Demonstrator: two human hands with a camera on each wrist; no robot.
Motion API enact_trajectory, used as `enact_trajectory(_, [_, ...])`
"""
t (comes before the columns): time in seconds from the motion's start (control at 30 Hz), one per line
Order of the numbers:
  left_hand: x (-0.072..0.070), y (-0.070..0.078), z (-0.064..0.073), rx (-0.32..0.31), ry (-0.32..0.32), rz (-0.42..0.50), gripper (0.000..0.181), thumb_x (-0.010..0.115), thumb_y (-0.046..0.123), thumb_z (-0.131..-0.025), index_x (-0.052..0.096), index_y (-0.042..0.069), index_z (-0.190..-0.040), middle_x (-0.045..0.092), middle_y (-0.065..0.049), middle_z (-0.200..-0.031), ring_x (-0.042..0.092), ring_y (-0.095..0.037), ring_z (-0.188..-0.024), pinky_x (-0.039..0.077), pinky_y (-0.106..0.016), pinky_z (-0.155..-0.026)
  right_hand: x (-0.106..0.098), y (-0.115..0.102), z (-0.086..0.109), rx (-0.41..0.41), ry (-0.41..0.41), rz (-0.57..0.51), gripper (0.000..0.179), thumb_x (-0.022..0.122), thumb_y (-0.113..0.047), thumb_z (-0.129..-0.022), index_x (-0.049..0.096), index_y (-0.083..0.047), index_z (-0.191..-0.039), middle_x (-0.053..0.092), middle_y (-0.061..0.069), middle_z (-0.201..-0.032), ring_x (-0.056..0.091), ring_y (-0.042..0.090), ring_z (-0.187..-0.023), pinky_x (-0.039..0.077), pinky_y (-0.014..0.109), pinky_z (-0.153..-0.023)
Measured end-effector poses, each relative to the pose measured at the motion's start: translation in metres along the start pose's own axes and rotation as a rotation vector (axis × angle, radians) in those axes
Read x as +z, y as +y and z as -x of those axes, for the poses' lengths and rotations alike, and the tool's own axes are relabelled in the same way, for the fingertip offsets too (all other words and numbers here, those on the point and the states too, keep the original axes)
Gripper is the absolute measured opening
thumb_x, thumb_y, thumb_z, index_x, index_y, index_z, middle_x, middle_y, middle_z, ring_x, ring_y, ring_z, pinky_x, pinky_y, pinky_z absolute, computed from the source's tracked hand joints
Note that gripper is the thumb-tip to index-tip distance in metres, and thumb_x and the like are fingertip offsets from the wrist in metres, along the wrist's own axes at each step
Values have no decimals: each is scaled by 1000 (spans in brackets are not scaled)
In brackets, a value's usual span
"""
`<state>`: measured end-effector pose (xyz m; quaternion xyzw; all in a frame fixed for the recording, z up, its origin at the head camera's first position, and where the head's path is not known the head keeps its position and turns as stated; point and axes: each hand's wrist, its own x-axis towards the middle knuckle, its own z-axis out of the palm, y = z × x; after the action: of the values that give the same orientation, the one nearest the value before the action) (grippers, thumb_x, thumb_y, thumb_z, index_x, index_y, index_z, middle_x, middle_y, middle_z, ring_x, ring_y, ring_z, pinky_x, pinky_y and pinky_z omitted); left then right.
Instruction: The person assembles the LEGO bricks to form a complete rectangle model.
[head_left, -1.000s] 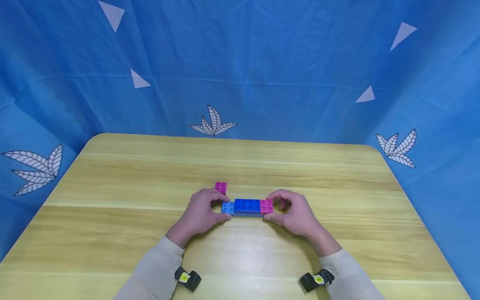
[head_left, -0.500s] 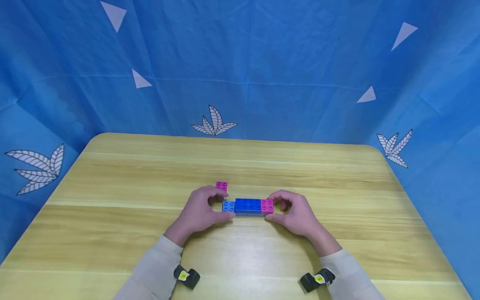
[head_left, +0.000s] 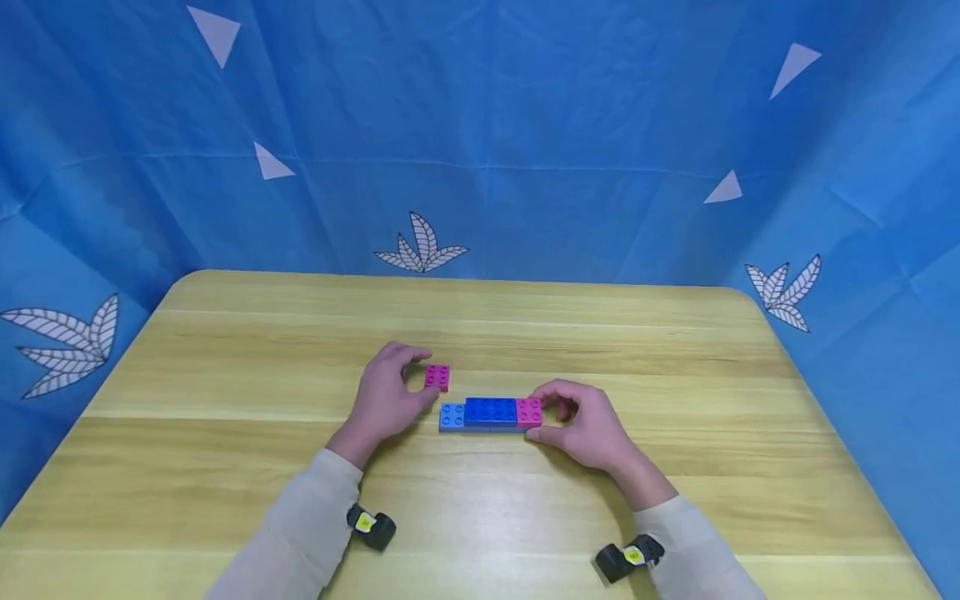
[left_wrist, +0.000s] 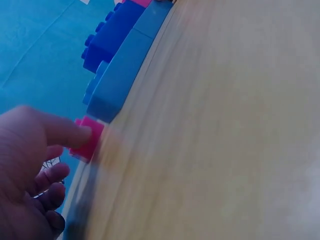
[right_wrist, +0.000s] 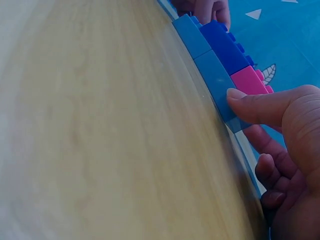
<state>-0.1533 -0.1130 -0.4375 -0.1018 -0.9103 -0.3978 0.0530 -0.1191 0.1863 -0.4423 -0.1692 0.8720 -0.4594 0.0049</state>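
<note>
left hand (head_left: 384, 398): fingers (head_left: 408, 353) curled round small magenta brick (head_left: 437, 377), thumb at its near side | right hand (head_left: 583, 425): pinches pink end of brick row (head_left: 491, 413) | row: light blue, dark blue, pink, flat on wooden tabletop (head_left: 225, 400) | backdrop: blue cloth (head_left: 525, 125)

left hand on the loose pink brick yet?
Touching. In the left wrist view, a fingertip of the left hand presses against the side of the loose pink brick; the head view agrees.
</note>
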Motion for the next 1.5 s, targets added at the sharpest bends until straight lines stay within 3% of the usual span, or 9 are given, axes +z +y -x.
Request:
enact_trajectory(0.2, [1,-3,-5,-27,-66,-5,49,85,15,-80,65,5,-125,60,-8,-121,54,-30,-117,43,-47,-101,1,1,-1,0,0,-6,38,93,-13,-70,73,-21,-100,62,2,-79,49,21,-69,39,31,-61])
enact_trajectory(0.57, [1,-2,-6,-23,-103,31,37,84,13,-81,68,7,-115,63,-5,-114,57,-26,-112,46,-42,-99,1,-1,0,28,1,-7,38,93,-13,-70,73,-22,-100,62,2,-80,49,21,-71,39,31,-62])
enact_trajectory(0.73, [-3,3,-2,-25,-98,60,36,86,14,-80,68,10,-111,61,-1,-106,57,-24,-97,50,-38,-85,2,0,-1,25,2,-1,38,93,-14,-69,73,-22,-100,61,2,-79,49,21,-70,39,31,-62])
enact_trajectory(0.93, [-8,11,5,-8,-113,86,33,86,16,-80,68,14,-107,60,1,-96,51,-24,-81,45,-37,-69,3,4,-2,12,9,8,39,94,-13,-68,73,-21,-100,60,3,-77,49,20,-69,39,31,-61])
enact_trajectory(1.2, [-13,21,14,31,-153,145,32,88,14,-78,68,13,-102,60,0,-93,51,-30,-78,43,-38,-66,3,5,-3,7,12,-13,38,93,-12,-68,74,-19,-99,61,3,-77,49,21,-69,39,31,-61])
enact_trajectory(1.5, [-12,24,20,69,-194,137,33,90,13,-75,68,13,-100,60,-7,-87,49,-23,-73,41,-35,-63,3,6,-3,-7,11,-15,37,93,-12,-68,73,-17,-99,59,5,-75,48,21,-68,38,30,-61])
